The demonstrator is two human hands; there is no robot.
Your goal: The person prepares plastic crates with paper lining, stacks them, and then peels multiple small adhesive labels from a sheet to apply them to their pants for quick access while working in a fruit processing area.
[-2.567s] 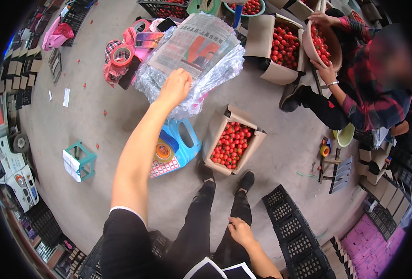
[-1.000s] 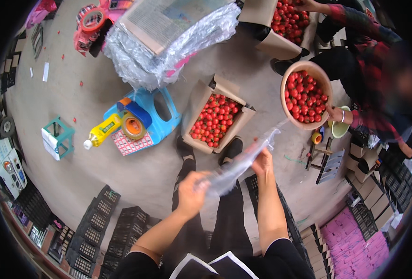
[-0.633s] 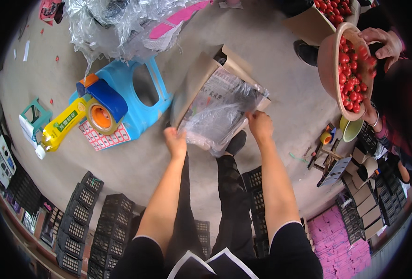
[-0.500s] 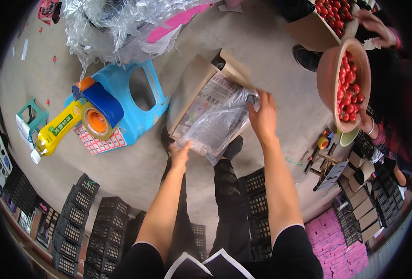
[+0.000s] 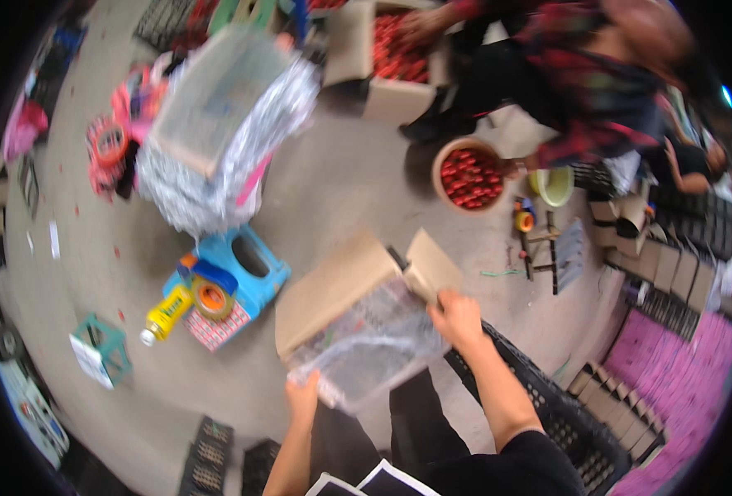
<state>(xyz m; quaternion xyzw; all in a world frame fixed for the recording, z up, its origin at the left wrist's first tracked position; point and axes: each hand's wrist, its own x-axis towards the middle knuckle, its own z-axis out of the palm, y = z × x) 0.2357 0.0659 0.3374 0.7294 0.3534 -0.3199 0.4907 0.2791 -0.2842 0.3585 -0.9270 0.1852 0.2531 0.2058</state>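
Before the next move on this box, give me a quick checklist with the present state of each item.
1. Left hand in place: ok, at the near left corner of the brown cardboard box.
2. Right hand in place: ok, at the right side, by the raised cardboard flap.
3. Contents covered: ok, printed newspaper and a clear plastic sheet lie over the top.
4. Flaps folded down: not ok, that one stands open.
5. Plastic tucked inside the near edge: cannot tell, blurred.
6. Orange-cored tape roll in hand: not ok, it sits on the blue plastic stool.
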